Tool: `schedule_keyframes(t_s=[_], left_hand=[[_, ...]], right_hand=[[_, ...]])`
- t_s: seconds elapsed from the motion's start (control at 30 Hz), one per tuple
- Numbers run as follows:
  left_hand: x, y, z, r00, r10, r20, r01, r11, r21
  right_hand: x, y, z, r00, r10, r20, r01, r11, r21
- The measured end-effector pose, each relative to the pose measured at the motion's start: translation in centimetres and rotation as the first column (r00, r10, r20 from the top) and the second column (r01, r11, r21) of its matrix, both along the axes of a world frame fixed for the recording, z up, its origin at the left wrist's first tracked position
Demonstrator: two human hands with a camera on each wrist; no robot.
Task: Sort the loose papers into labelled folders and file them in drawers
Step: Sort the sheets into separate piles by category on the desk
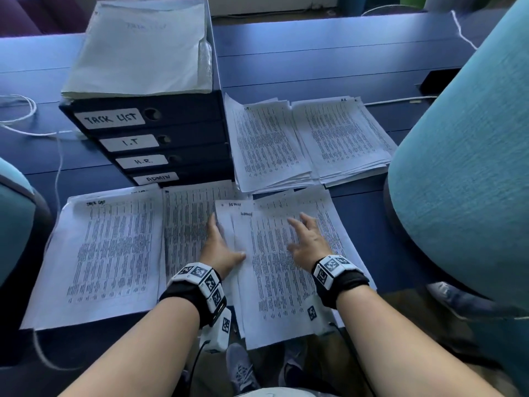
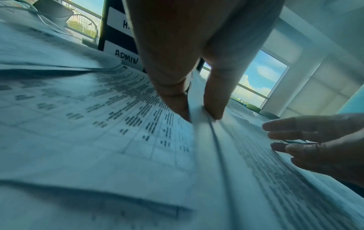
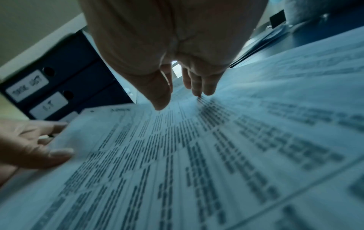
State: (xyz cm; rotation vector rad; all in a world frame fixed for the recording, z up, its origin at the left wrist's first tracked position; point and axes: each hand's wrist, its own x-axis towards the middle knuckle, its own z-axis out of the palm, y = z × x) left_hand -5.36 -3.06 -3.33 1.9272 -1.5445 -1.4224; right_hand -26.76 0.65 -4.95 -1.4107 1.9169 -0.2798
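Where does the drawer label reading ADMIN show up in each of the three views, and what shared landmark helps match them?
Head: ADMIN label sits left of centre, lowest on the drawer unit, just above the papers.
Left wrist: ADMIN label sits upper centre-left, partly behind the left hand.
Right wrist: not readable; only a white label corner shows under the I.T label.
Shared landmark: the stacked white labels on the dark drawer unit.

A drawer unit [image 1: 160, 138] stands at the back left of the desk [image 1: 329, 53], a folder [image 1: 137, 50] on top. Two paper piles [image 1: 309, 141] lie to its right, and more papers [image 1: 97, 259] lie in front.
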Motion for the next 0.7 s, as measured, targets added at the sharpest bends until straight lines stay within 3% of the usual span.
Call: schedule_keyframes(t_s=[0.1,0.2,0.33,0.4,0.47,0.57,0.63,0.7], left_hand=[[1.0,-0.4,0.6,0.994,0.037,-0.104,-0.047,0.994,-0.094],[2.4,-1.5,1.9,0.993,0.047,-0.107,-0.069,0.975,-0.213],[3.2,-2.4,4.6,0.998,0.050,-0.022,-0.055,0.934,-0.352],[3.3,-2.8,5.8,0.997,0.063,-0.038,-0.074,0.894,-0.442],[3.3,-3.3,6.7,0.986,0.062,-0.154,-0.132,0.856,-0.500],[3.3,-4.0,7.9,0.922,0.062,-0.381,-0.272,0.805,-0.528],[3.4,-3.9,8.5,0.871,0.043,-0.489,-0.345,0.762,-0.548],[3.9,-3.4,7.9,0.865,0.035,-0.500,-0.338,0.778,-0.530]], right_hand=[[0.5,-0.3,0.6,0.997,-0.070,0.029,0.073,0.993,-0.090],[0.3,-0.6,1.3,0.973,-0.209,0.101,0.218,0.972,-0.091],[0.5,-1.8,2.4,0.828,-0.353,0.437,0.440,0.890,-0.115],[1.3,-2.5,3.8,0.761,-0.357,0.541,0.537,0.814,-0.219],[2.3,-3.1,5.6,0.778,-0.312,0.545,0.572,0.710,-0.411],[3.9,-3.6,8.8,0.855,-0.273,0.441,0.512,0.583,-0.631],[4.8,-3.5,10.1,0.869,-0.217,0.446,0.487,0.536,-0.689],[5.4,-3.1,9.9,0.872,-0.191,0.450,0.475,0.552,-0.685]])
